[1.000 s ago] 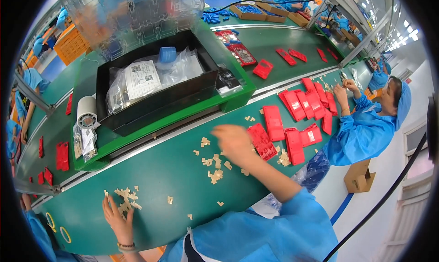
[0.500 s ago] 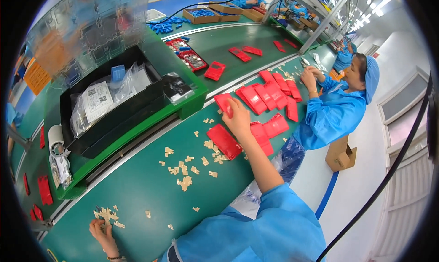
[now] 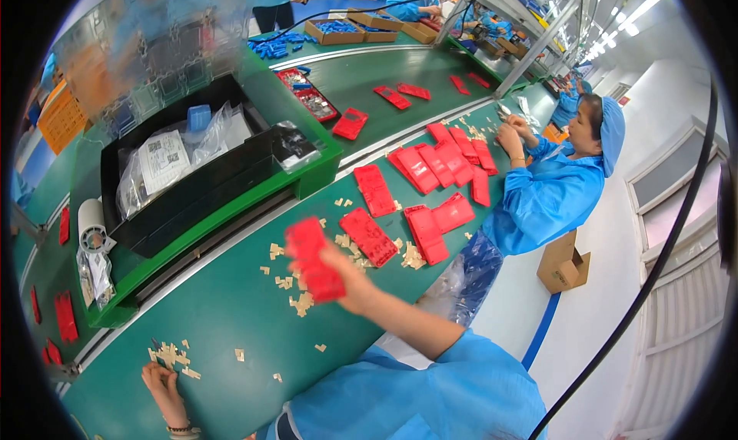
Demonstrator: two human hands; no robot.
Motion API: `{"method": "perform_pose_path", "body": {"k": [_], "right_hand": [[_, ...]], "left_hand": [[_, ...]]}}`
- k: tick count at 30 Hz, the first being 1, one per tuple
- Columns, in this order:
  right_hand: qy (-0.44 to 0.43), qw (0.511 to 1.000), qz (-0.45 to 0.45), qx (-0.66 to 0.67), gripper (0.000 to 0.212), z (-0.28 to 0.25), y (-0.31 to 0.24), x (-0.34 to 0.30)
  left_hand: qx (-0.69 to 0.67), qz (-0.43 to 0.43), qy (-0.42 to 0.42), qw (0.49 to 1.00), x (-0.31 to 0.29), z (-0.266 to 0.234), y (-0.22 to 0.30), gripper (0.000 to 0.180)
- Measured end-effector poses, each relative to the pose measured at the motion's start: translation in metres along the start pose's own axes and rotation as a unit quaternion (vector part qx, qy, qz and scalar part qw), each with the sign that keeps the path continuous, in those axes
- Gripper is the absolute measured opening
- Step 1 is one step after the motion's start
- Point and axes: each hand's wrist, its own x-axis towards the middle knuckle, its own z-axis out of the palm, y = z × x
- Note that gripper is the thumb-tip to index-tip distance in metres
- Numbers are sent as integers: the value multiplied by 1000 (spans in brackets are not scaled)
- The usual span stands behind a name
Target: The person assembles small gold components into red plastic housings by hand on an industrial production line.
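A red plastic case panel [image 3: 309,248] is raised over the green bench, and my right hand [image 3: 352,282] is closed round its right edge. My left hand [image 3: 163,390] rests on the bench at the lower left, fingers curled in against a small heap of pale L-shaped pieces [image 3: 171,355]. Whatever sits between those fingertips is hidden. More pale pieces [image 3: 302,304] lie scattered under and beside the raised panel. Two red panels [image 3: 374,190] [image 3: 367,236] lie beyond my right hand, with several more red panels [image 3: 437,163] farther to the right.
A black bin [image 3: 254,159] with bagged parts stands on a green-edged shelf at left. Behind the bench runs a conveyor [image 3: 400,67] carrying red panels and a red tray [image 3: 306,92] of parts. At right a co-worker in blue [image 3: 553,175] handles small parts. A black cable [image 3: 653,286] hangs at right.
My right hand has come back toward me and to the left, lifting a red panel off the bench. My left hand stays by its heap of pale pieces.
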Motion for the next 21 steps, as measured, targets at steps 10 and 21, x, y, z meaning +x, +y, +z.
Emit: {"method": "perform_pose_path", "body": {"k": [10, 21], "right_hand": [[-91, 760, -202, -611, 73, 33, 88, -6], [-233, 614, -278, -701, 44, 33, 113, -8]], "left_hand": [[19, 15, -1, 1000, -9, -8, -20, 24], [-64, -5, -18, 998, 0, -33, -74, 10]]}}
